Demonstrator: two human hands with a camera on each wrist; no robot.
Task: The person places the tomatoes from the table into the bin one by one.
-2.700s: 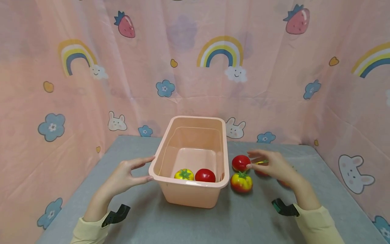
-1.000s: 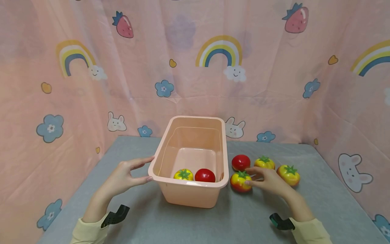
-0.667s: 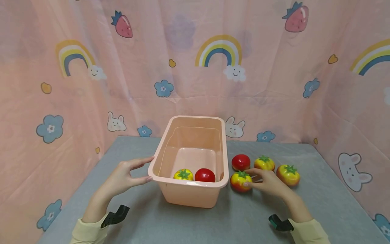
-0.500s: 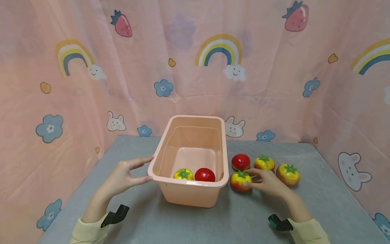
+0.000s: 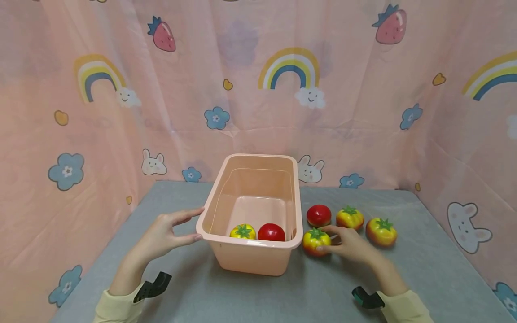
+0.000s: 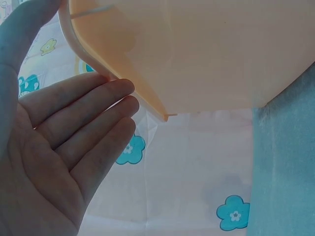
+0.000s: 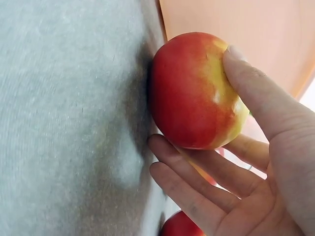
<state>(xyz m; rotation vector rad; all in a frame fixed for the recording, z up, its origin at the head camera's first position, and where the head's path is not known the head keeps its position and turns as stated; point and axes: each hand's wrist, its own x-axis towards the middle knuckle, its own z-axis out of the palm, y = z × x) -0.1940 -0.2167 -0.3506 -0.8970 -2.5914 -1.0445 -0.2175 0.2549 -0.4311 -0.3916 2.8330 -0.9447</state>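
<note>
My right hand (image 5: 349,243) pinches a yellow-red tomato (image 5: 315,242) with a green star-shaped stem, just right of the peach plastic bin (image 5: 250,255). In the right wrist view, the thumb presses the yellow side of this tomato (image 7: 197,93) while fingers lie along its other side. At the bin's left rim, straight fingers and the thumb of my left hand (image 5: 159,237) touch the edge; its palm holds nothing. Inside the bin lie a yellow tomato (image 5: 243,231) with a green stem and a red tomato (image 5: 271,232).
Behind and right of my right hand sit a red tomato (image 5: 319,215), a yellow-red tomato (image 5: 350,218) and another yellow-red tomato (image 5: 381,232). All rest on the grey tabletop (image 5: 323,296). A pink patterned curtain (image 5: 258,121) hangs behind the table.
My right hand has come from the back tomatoes to the front yellow-red one, gripped it and shifted it slightly left toward the bin. My left hand has stayed at the rim.
</note>
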